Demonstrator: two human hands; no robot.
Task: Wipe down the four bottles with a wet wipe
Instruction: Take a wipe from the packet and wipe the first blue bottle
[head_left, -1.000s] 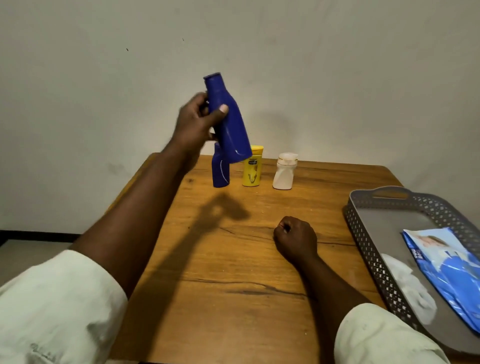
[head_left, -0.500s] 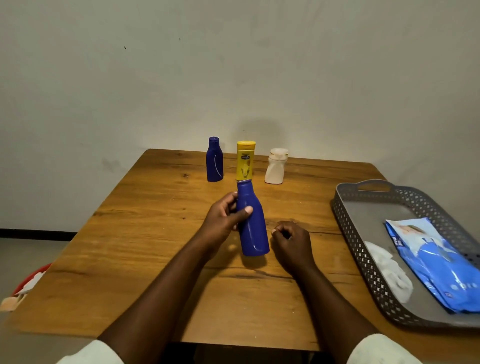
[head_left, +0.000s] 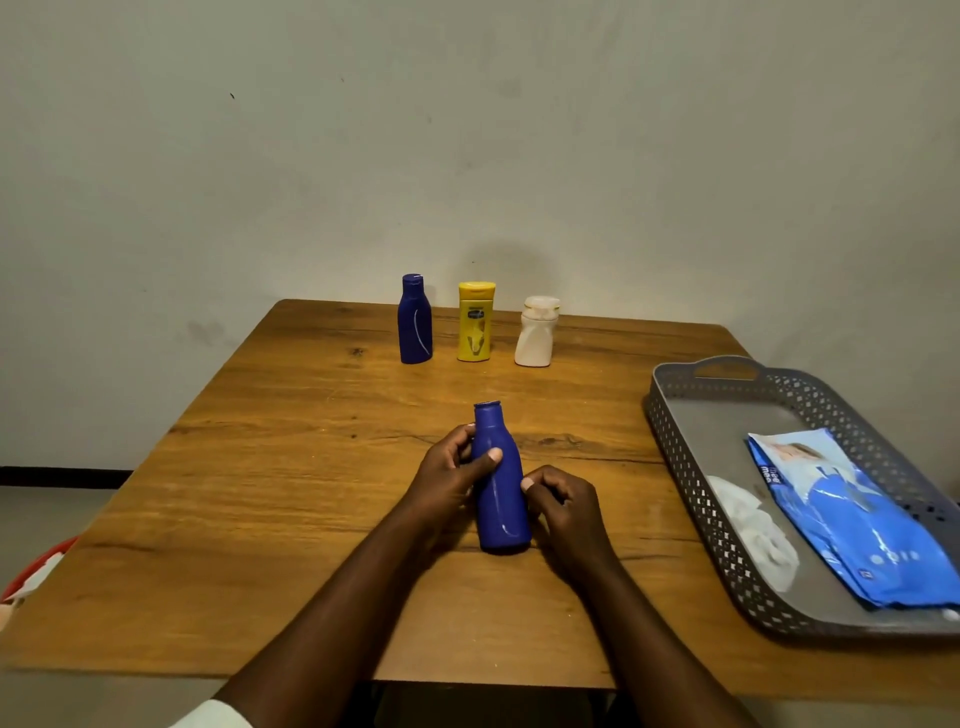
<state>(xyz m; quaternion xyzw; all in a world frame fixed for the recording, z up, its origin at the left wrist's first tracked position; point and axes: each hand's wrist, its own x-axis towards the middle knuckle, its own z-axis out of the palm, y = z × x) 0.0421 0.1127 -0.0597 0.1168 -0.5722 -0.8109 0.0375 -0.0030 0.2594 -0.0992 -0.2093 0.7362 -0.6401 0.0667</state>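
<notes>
— Where's the bottle you're on?

— The big blue bottle stands upright on the table, my left hand wrapped round its shoulder, thumb across the front. My right hand is curled loosely, fingertips touching its side.

— The others?

— Small blue bottle, yellow bottle and white bottle line the far edge. The wipes pack lies in the grey tray.

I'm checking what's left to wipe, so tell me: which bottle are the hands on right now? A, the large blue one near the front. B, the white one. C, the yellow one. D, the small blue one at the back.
A: the left hand wraps the large blue bottle, which stands upright on the table, with the right hand beside it.
</notes>
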